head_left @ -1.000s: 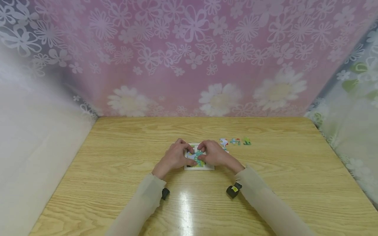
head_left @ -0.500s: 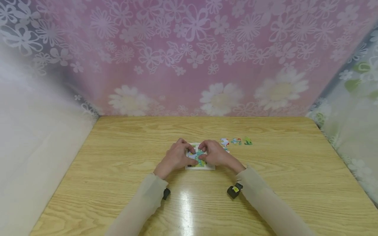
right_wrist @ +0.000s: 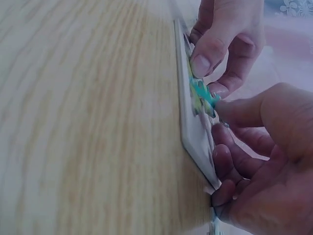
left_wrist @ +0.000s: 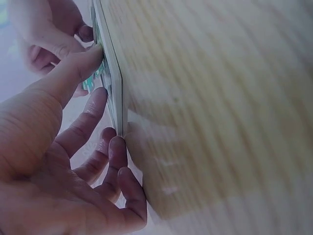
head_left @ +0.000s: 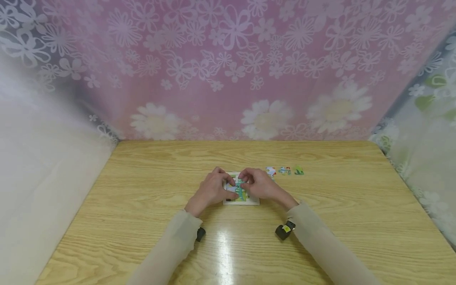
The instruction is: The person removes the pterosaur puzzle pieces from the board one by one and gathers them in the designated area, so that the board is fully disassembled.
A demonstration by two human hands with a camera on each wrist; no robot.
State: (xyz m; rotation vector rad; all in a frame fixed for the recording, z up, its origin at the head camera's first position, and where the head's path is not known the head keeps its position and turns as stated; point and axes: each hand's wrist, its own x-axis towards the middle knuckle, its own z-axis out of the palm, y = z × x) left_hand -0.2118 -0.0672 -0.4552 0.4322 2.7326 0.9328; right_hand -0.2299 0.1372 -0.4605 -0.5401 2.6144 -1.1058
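Observation:
A small jigsaw puzzle in a white frame [head_left: 253,202] lies flat on the table, partly hidden by both hands. My left hand [head_left: 211,189] is at its left side. In the left wrist view, the left thumb [left_wrist: 93,58] and index finger touch the puzzle's face, and other fingers rest at the frame's edge. My right hand [head_left: 263,185] is over the upper right part. In the right wrist view, its thumb and fingers pinch a teal puzzle piece [right_wrist: 204,93], which stands tilted above the picture. The bottom of that piece is hard to make out.
Loose puzzle pieces lie behind and right of the frame: a pale one [head_left: 270,171], a blue and red one [head_left: 284,170] and a green one [head_left: 299,170]. Another is mostly hidden by the right hand. Floral curtains [head_left: 228,79] edge the wooden table [head_left: 338,206].
My right thumb has shifted slightly up and back, so more of the teal and green picture shows. The left hand stays put on the frame, and the loose pieces have not moved.

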